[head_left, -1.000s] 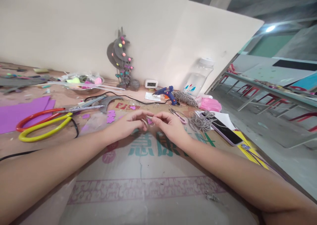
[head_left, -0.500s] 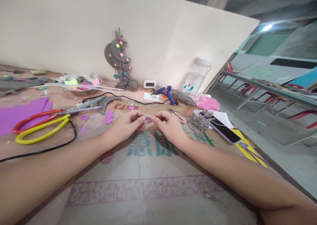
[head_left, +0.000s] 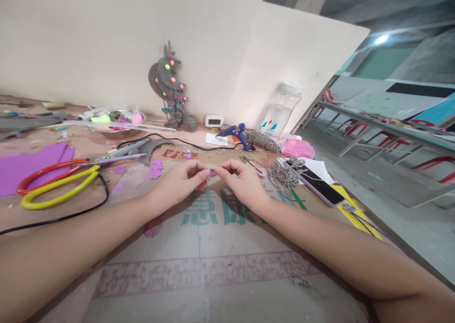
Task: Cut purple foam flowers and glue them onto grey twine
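My left hand (head_left: 183,178) and my right hand (head_left: 239,181) meet fingertip to fingertip above a sheet of printed cardboard (head_left: 209,252). Both are closed in a pinch on a small purple foam piece (head_left: 212,172), which shows only as a sliver between the fingers. More purple foam flower cut-outs (head_left: 155,168) lie just left of my left hand. Small pink-handled snips (head_left: 253,164) rest right behind my right hand.
Big red and yellow scissors (head_left: 60,181) and a purple foam sheet (head_left: 24,164) lie at left, with a black cable (head_left: 71,214). Behind are a blue glue gun (head_left: 237,134), grey cord (head_left: 289,171), a phone (head_left: 322,183), a clear jar (head_left: 280,112), a small clock (head_left: 214,121) and a grey felt ornament (head_left: 169,88).
The hands have stayed together, fingers shifting slightly on the purple piece, which shows less than before. The view has drifted a little.
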`<state>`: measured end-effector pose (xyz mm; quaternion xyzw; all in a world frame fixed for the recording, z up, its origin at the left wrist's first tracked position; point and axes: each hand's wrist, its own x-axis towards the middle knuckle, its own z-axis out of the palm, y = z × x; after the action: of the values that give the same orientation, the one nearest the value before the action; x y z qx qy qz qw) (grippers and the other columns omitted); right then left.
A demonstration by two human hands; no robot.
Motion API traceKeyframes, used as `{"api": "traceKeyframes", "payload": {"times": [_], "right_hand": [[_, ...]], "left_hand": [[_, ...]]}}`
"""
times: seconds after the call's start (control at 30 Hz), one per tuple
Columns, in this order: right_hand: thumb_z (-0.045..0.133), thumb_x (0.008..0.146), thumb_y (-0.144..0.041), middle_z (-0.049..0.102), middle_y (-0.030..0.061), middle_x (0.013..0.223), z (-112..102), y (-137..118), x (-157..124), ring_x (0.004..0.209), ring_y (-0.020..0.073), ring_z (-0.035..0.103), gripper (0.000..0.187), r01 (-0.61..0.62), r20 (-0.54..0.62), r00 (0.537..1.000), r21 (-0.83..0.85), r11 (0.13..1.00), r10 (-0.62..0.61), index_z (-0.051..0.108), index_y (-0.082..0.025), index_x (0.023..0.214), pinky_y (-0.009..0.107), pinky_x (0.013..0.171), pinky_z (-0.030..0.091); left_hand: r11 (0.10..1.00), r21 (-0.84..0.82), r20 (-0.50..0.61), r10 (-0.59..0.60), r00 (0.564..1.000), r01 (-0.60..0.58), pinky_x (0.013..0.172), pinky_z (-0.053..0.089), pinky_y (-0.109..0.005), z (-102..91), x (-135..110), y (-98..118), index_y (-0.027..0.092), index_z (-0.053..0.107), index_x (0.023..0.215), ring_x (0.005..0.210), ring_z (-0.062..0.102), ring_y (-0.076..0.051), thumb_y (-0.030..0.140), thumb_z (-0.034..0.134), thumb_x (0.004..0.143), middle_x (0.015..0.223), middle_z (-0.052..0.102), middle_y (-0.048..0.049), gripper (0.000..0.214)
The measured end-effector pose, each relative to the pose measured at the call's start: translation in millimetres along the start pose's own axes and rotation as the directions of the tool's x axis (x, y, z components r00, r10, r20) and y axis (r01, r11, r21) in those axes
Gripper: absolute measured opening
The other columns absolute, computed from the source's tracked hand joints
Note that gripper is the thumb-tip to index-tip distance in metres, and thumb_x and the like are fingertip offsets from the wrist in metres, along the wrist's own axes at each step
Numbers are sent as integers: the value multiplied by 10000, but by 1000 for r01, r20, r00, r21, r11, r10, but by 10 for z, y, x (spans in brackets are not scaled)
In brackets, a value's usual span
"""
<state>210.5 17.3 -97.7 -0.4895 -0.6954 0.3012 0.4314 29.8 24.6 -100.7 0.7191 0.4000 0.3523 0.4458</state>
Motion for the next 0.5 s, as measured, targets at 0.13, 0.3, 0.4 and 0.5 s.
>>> {"api": "traceKeyframes", "payload": {"times": [0.13,0.3,0.4,0.5], "right_hand": [[605,804,-308,571,-22,636,2,-5,0,559,98,468,161,-13,12,1000,47,999,13,626,-162,742,225,544,374],[592,816,-310,518,-34,604,-6,-7,-1,543,97,437,178,-14,31,999,34,999,13,613,-163,718,230,526,341],[513,869,-351,436,-43,554,-14,0,0,520,97,403,297,-6,42,999,11,1000,5,564,-165,643,237,511,323],[508,870,-356,499,-31,618,-10,7,5,563,104,450,242,4,18,1000,59,998,-5,595,-163,753,235,537,360]], "left_hand": [[1000,-17,17,4,1000,-4,610,429,-253,7,8,-36,161,578,976,613,555,-124,369,499,871,668,601,10,246],[1000,-1,19,-3,1000,3,608,423,-253,12,1,-56,166,574,905,617,547,-123,372,518,859,672,596,12,219],[999,-37,23,-14,1000,15,605,423,-247,17,-1,-40,166,555,865,600,546,-117,348,519,854,650,590,20,186],[1000,-24,14,-20,1000,21,608,422,-247,16,0,-21,165,556,854,598,545,-116,335,512,855,641,586,22,175]]}}
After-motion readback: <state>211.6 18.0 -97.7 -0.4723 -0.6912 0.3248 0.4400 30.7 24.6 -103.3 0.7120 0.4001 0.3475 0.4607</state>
